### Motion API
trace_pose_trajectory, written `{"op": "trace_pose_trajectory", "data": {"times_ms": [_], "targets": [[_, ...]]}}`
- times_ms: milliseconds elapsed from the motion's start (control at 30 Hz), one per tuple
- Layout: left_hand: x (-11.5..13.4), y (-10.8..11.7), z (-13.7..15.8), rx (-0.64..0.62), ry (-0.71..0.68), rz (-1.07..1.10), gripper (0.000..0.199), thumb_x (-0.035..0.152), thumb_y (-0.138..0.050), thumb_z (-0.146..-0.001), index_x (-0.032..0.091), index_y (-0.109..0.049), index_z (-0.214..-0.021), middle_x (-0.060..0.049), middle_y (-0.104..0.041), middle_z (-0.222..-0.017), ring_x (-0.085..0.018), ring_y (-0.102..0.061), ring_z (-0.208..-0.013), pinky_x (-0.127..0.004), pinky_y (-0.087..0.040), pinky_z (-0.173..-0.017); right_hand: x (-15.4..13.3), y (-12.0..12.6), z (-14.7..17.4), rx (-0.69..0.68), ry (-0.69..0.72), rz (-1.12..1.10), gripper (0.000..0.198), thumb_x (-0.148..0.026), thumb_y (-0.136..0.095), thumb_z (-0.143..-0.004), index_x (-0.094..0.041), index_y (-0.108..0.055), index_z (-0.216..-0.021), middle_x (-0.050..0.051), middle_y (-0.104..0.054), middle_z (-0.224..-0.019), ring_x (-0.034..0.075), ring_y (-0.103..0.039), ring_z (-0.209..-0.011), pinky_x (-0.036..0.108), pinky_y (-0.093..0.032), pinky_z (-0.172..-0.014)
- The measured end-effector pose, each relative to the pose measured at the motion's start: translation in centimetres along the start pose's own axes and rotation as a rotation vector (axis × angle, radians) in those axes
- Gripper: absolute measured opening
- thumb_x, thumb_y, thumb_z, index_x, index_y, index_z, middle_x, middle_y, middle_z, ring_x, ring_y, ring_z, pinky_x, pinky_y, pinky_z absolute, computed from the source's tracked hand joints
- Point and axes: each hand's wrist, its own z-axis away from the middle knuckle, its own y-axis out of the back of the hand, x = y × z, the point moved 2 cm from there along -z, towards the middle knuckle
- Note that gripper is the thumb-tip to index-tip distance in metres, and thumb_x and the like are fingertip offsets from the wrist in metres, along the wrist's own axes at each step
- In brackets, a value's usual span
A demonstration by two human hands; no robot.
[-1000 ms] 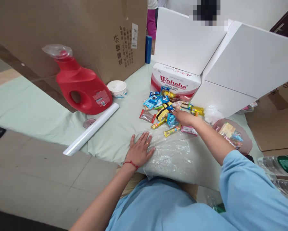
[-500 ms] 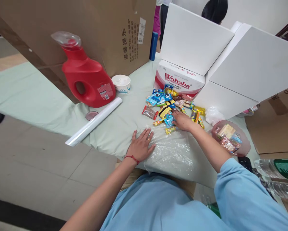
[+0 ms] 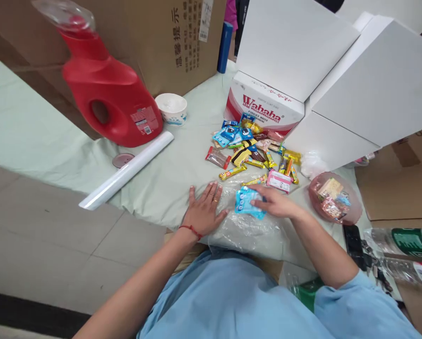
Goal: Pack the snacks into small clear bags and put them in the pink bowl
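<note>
My right hand [image 3: 274, 202] grips a light blue snack packet [image 3: 248, 202] between thumb and fingers, over a clear plastic sheet or bag [image 3: 246, 233] at the near edge of the table. My left hand [image 3: 204, 209] lies flat with fingers spread, at the left edge of that plastic. Beyond both hands spreads a pile of small wrapped snacks [image 3: 241, 156], with a brown packet with red ends [image 3: 218, 157] on its left. A pink-and-white packet [image 3: 279, 181] and a yellow stick packet [image 3: 255, 181] lie just beyond my right hand.
Behind the snacks stands a Wahaha carton [image 3: 263, 108] beside white boxes [image 3: 359, 84]. At left are a red jug [image 3: 115, 94], a paper tub [image 3: 172, 109] and a white roll [image 3: 128, 172]. A pink bowl [image 3: 355, 207], a phone [image 3: 352, 242] and plastic bottles [image 3: 404, 241] sit at right.
My right hand has drawn the blue packet out of the pile, toward me and over the plastic. The pink-and-white packet now shows. My left hand stays flat on the table.
</note>
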Motion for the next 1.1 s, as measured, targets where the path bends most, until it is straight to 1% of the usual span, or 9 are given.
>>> {"op": "trace_pose_trajectory", "data": {"times_ms": [133,367,467,600,733,900,933,1033,1100], "targets": [[0.1,0.2,0.0,-0.004,-0.009,-0.006,0.073,0.059,-0.036,-0.102,0.017,-0.033,-0.162,-0.014,-0.029,-0.170,-0.034,-0.027,-0.157,-0.070,0.003,-0.125,0.7,-3.7,-1.7,-0.103,0.030,0.139,0.051,-0.028,-0.053,-0.098,-0.015,-0.053,-0.147,0.018,-0.062,-0.143,0.031,-0.061,-0.129,0.049,-0.047,-0.110],[-0.1,0.1,0.2,0.009,-0.009,0.000,0.070,0.058,-0.039,-0.101,0.020,-0.038,-0.160,-0.013,-0.030,-0.169,-0.031,-0.028,-0.157,-0.065,0.003,-0.127,0.7,-3.0,-0.7,-0.061,0.184,0.235,0.049,-0.021,-0.046,-0.102,-0.023,-0.051,-0.150,0.014,-0.067,-0.126,0.026,-0.062,-0.116,0.045,-0.051,-0.102],[-0.1,0.0,0.2,0.008,-0.015,0.008,0.070,0.056,-0.041,-0.101,0.018,-0.038,-0.159,-0.014,-0.030,-0.169,-0.030,-0.029,-0.157,-0.064,0.007,-0.127,1.0,-3.4,-0.7,-0.011,0.167,0.326,0.048,-0.018,-0.049,-0.100,-0.020,-0.054,-0.148,0.016,-0.064,-0.130,0.029,-0.057,-0.120,0.051,-0.048,-0.107],[-0.1,0.2,0.0,0.000,-0.020,0.006,0.071,0.054,-0.045,-0.100,0.018,-0.035,-0.161,-0.016,-0.031,-0.168,-0.032,-0.031,-0.156,-0.067,0.002,-0.127,1.2,-4.0,-0.5,0.113,0.161,0.372,0.041,-0.018,-0.053,-0.099,-0.017,-0.061,-0.139,0.018,-0.058,-0.138,0.032,-0.052,-0.127,0.054,-0.046,-0.110],[-0.4,0.5,-0.1,-0.013,-0.018,0.019,0.068,0.052,-0.042,-0.102,0.021,-0.032,-0.162,-0.015,-0.032,-0.168,-0.033,-0.035,-0.154,-0.069,-0.006,-0.126,0.8,-3.5,3.1,0.262,0.206,0.272,0.043,-0.031,-0.055,-0.103,-0.023,-0.054,-0.145,0.017,-0.051,-0.149,0.030,-0.049,-0.136,0.054,-0.045,-0.112],[-1.2,0.3,-0.3,-0.017,-0.003,0.054,0.057,0.045,-0.036,-0.105,0.027,-0.039,-0.159,-0.012,-0.032,-0.169,-0.032,-0.037,-0.153,-0.069,-0.012,-0.125,1.0,-6.1,10.1,0.235,0.245,0.248,0.079,-0.056,-0.075,-0.087,-0.023,-0.045,-0.153,0.018,-0.048,-0.152,0.035,-0.043,-0.140,0.057,-0.043,-0.115],[-1.3,0.2,-0.4,-0.018,0.002,0.058,0.055,0.044,-0.036,-0.105,0.028,-0.042,-0.158,-0.012,-0.032,-0.168,-0.031,-0.038,-0.153,-0.069,-0.012,-0.124,1.2,-7.0,11.0,0.250,0.229,0.278,0.074,-0.053,-0.076,-0.088,-0.022,-0.049,-0.150,0.018,-0.049,-0.151,0.035,-0.042,-0.141,0.058,-0.042,-0.116],[-1.4,0.0,-0.8,-0.019,0.017,0.065,0.051,0.041,-0.037,-0.105,0.028,-0.047,-0.154,-0.012,-0.033,-0.168,-0.031,-0.037,-0.153,-0.071,-0.012,-0.123,1.4,-8.9,12.1,0.360,0.212,0.341,0.029,-0.024,-0.064,-0.098,-0.024,-0.066,-0.127,0.013,-0.056,-0.144,0.031,-0.044,-0.138,0.053,-0.047,-0.113],[-1.6,0.0,-1.0,-0.010,0.022,0.081,0.050,0.040,-0.038,-0.105,0.028,-0.051,-0.151,-0.012,-0.032,-0.169,-0.032,-0.037,-0.153,-0.072,-0.014,-0.122,1.1,-8.5,11.5,0.433,0.246,0.319,0.022,-0.014,-0.056,-0.098,-0.023,-0.069,-0.113,0.012,-0.059,-0.140,0.028,-0.047,-0.135,0.049,-0.050,-0.109]]}}
